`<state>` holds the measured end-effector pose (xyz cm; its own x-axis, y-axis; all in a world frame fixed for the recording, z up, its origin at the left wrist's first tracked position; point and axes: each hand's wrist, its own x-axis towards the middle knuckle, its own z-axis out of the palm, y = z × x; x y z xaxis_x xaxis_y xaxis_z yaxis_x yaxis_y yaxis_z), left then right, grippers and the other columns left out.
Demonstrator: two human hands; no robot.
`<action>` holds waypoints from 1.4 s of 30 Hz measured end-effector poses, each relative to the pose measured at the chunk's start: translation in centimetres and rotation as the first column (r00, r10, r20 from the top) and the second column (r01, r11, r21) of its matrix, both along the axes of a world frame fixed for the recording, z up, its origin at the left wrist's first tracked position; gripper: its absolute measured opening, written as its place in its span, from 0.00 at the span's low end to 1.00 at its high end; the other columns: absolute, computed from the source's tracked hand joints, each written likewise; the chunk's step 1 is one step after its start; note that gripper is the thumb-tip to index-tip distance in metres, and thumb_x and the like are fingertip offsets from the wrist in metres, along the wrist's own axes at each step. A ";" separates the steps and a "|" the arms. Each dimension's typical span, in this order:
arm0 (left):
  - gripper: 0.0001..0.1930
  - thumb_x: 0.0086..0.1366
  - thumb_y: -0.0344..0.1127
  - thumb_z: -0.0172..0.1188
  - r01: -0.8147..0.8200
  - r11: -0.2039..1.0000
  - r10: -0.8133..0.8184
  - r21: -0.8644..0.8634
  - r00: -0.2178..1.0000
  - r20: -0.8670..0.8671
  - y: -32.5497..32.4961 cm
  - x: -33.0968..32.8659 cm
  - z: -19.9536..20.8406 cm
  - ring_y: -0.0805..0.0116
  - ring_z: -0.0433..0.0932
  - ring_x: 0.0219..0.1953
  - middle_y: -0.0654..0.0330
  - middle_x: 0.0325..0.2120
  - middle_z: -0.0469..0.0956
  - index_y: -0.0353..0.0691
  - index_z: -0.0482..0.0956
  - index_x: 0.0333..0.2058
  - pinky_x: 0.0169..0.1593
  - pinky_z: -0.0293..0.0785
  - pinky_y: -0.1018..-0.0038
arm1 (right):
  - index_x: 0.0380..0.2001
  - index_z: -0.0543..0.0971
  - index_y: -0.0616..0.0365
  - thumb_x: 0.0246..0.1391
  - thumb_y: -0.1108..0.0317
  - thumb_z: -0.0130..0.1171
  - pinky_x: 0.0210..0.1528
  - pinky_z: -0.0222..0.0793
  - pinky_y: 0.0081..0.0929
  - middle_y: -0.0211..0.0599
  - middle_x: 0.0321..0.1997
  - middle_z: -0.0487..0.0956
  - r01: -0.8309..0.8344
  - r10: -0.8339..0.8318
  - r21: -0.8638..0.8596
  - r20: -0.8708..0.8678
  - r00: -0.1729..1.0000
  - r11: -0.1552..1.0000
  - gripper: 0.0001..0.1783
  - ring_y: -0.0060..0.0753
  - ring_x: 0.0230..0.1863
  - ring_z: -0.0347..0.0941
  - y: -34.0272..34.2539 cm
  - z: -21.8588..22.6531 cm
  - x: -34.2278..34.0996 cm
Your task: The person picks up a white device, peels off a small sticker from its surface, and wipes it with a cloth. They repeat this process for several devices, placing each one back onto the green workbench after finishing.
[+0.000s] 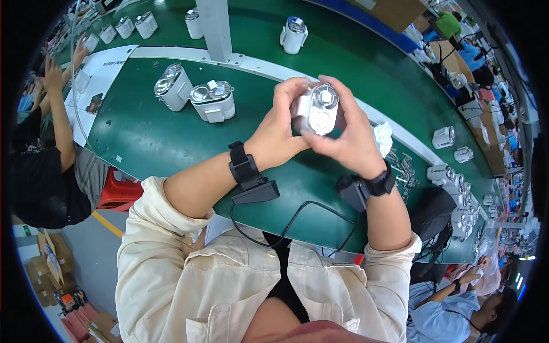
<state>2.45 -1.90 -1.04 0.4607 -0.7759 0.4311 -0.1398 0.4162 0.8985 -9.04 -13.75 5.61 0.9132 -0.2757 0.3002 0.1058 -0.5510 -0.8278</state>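
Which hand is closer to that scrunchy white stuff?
Right. The right hand is just left of the scrunchy white stuff; the left hand is farther left, across the held white device.

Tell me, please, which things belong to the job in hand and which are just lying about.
Belong to the job:
white unit, held between left hand and right hand
two matching units nearby, probably

Apparently just lying about:
crumpled white wad
black bag

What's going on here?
A person grips a white unit between the left hand and the right hand, over a green table. Two similar units sit to the left. A crumpled white piece and scattered small metallic parts lie to the right.
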 end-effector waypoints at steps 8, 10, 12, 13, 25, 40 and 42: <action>0.45 0.50 0.33 0.71 -0.229 0.958 0.200 0.175 0.965 0.167 0.6 -0.4 2.5 0.49 0.58 0.63 0.43 0.59 0.56 0.37 0.48 0.61 0.65 0.58 0.60 | 0.56 0.67 0.68 0.45 0.59 0.69 0.48 0.71 0.26 0.41 0.47 0.76 0.563 -0.565 -0.086 -0.002 0.825 0.822 0.38 0.30 0.46 0.74 -17.3 -4.5 6.6; 0.45 0.50 0.33 0.70 -0.220 0.964 0.194 0.150 0.967 0.167 0.7 -0.6 2.5 0.49 0.58 0.63 0.43 0.58 0.56 0.36 0.49 0.60 0.65 0.58 0.60 | 0.57 0.67 0.70 0.43 0.54 0.71 0.52 0.70 0.28 0.46 0.49 0.76 0.719 -0.722 -0.098 0.007 0.692 0.688 0.44 0.35 0.49 0.74 -20.0 -4.6 7.2; 0.44 0.51 0.32 0.69 -0.232 0.964 0.213 0.130 0.966 0.144 0.7 -0.8 2.3 0.49 0.60 0.61 0.44 0.58 0.56 0.36 0.49 0.60 0.65 0.59 0.59 | 0.58 0.66 0.71 0.41 0.50 0.70 0.54 0.69 0.29 0.49 0.51 0.76 0.669 -0.689 -0.181 -0.082 0.720 0.721 0.47 0.40 0.51 0.74 -22.3 -4.1 7.0; 0.43 0.51 0.32 0.69 -0.239 0.963 0.223 0.122 0.966 0.130 0.7 -0.9 2.4 0.49 0.60 0.61 0.44 0.57 0.57 0.36 0.49 0.60 0.64 0.60 0.59 | 0.59 0.65 0.71 0.39 0.47 0.69 0.56 0.68 0.31 0.53 0.52 0.75 0.607 -0.655 -0.259 -0.186 0.732 0.751 0.50 0.44 0.53 0.73 -22.9 -3.6 7.0; 0.43 0.52 0.32 0.69 -0.314 0.944 0.300 0.099 0.944 0.136 0.8 -0.2 2.2 0.53 0.61 0.62 0.46 0.58 0.56 0.35 0.49 0.59 0.65 0.60 0.58 | 0.55 0.70 0.70 0.38 0.50 0.71 0.56 0.68 0.31 0.52 0.52 0.77 0.359 -0.522 -0.493 -0.245 0.817 0.792 0.45 0.45 0.53 0.74 -11.4 -0.4 16.1; 0.54 0.44 0.35 0.77 -0.011 1.000 0.010 0.002 0.987 0.159 2.4 -0.8 4.3 0.61 0.71 0.54 0.49 0.54 0.68 0.33 0.50 0.65 0.53 0.71 0.68 | 0.47 0.76 0.62 0.40 0.80 0.65 0.59 0.64 0.30 0.39 0.48 0.77 -0.291 0.297 0.236 0.013 0.955 0.927 0.25 0.36 0.54 0.71 0.1 7.2 -3.1; 0.52 0.45 0.33 0.76 -0.227 0.973 0.229 -0.041 0.932 0.279 2.1 -1.1 4.5 0.65 0.75 0.51 0.52 0.52 0.70 0.34 0.51 0.65 0.48 0.76 0.71 | 0.44 0.77 0.61 0.42 0.78 0.66 0.54 0.66 0.28 0.37 0.44 0.78 0.000 -0.002 0.017 0.110 0.994 1.000 0.22 0.33 0.49 0.73 0.9 7.3 -4.3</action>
